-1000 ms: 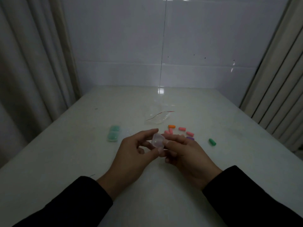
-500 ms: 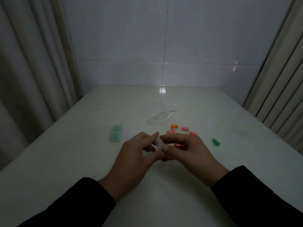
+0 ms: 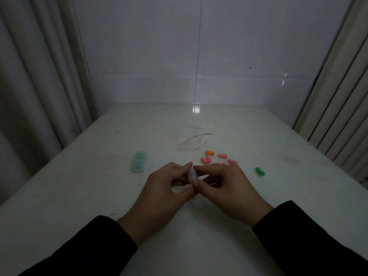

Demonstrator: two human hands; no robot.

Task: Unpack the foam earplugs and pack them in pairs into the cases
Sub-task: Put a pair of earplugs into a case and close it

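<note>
Both hands meet over the middle of the white table (image 3: 258, 226) and pinch one small clear plastic case (image 3: 191, 174) between them. My left hand (image 3: 169, 188) grips its left side with thumb and fingertips. My right hand (image 3: 223, 186) grips its right side. What is inside the case is too dim to tell. Loose foam earplugs lie just beyond my right hand: several pink earplugs (image 3: 207, 159), one orange earplug (image 3: 209, 152), and a green earplug (image 3: 259, 171) apart to the right. Two cases holding green earplugs (image 3: 138, 162) lie to the left.
An empty clear plastic bag with a red strip (image 3: 192, 142) lies farther back on the table. Curtains hang at both sides and a tiled wall closes the far end. The scene is dim.
The clear case showed its broad face between my fingers; now it is turned edge-on and my fingers are pressed closer around it. Both hands stayed over the same spot.
</note>
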